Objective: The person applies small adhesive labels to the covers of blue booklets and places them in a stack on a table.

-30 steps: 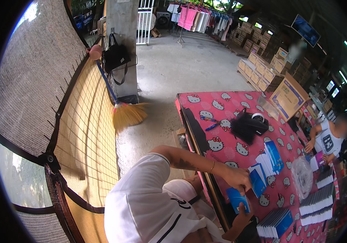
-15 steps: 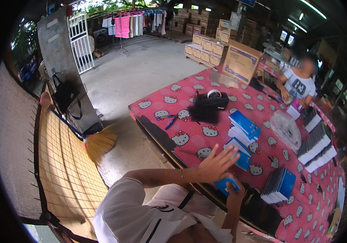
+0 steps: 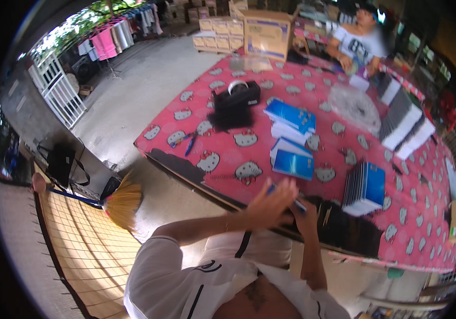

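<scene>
At the table's near edge, my right hand [image 3: 306,217] grips a small blue notebook [image 3: 300,207], seen almost edge-on and mostly hidden. My left hand [image 3: 273,206] lies over it with fingers stretched out, blurred by motion. Just beyond my hands, a blue notebook [image 3: 293,163] rests on the pink patterned tablecloth [image 3: 222,183]. Behind that is a fanned pile of blue notebooks [image 3: 292,118]. To the right stands a thick stack of blue notebooks [image 3: 365,189] with dark bound edges.
A black tape dispenser [image 3: 238,95], a blue pen [image 3: 191,144] and crumpled clear plastic [image 3: 354,106] lie on the table. Rows of white notebooks [image 3: 402,125] stand at the right. Across the table is another person [image 3: 356,45], near a large carton [image 3: 266,36]. A broom [image 3: 123,204] leans at the left.
The view has shifted, so the table sits higher and farther left. My left hand has come down over the notebook, which has tilted from face-up to nearly edge-on.
</scene>
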### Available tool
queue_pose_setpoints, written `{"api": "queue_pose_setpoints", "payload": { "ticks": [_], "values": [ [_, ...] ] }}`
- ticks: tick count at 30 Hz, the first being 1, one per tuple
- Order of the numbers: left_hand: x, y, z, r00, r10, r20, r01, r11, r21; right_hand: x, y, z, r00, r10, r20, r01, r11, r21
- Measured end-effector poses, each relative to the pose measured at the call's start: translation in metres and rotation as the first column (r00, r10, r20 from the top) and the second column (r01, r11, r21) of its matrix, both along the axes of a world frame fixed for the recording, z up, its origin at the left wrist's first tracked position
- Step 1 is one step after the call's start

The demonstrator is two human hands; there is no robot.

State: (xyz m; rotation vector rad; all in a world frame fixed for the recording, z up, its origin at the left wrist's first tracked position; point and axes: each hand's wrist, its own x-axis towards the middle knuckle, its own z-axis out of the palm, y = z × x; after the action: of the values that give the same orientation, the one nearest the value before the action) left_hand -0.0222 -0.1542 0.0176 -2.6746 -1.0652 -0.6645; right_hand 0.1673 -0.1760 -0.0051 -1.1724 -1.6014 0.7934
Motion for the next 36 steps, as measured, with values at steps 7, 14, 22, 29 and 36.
{"api": "queue_pose_setpoints", "payload": {
  "ticks": [7, 14, 22, 29, 36],
  "values": [
    [-0.018, -0.030, -0.058, 0.998, -0.065, 0.014, 0.065, 0.998, -0.004, -0.013, 0.007, -0.011, 0.994, 0.024, -0.109, -0.038, 0.991, -0.130],
    [-0.009, -0.028, -0.038, 0.993, -0.094, -0.078, 0.092, 0.996, -0.018, -0.010, 0.000, -0.010, 0.998, 0.033, -0.062, -0.044, 0.983, -0.180],
    [-0.006, -0.037, -0.046, 0.974, -0.160, 0.158, 0.176, 0.980, -0.093, -0.011, 0.006, -0.010, 0.996, 0.084, -0.015, -0.086, 0.989, -0.122],
    [-0.002, 0.012, 0.000, 0.957, -0.227, 0.178, 0.223, 0.974, 0.045, -0.011, 0.005, -0.009, 0.996, 0.088, -0.036, -0.092, 0.986, -0.140],
    [-0.001, -0.003, 0.045, 0.972, -0.174, 0.156, 0.208, 0.947, -0.244, -0.012, 0.002, -0.010, 0.996, 0.081, -0.022, -0.084, 0.987, -0.140]
  ]
}}
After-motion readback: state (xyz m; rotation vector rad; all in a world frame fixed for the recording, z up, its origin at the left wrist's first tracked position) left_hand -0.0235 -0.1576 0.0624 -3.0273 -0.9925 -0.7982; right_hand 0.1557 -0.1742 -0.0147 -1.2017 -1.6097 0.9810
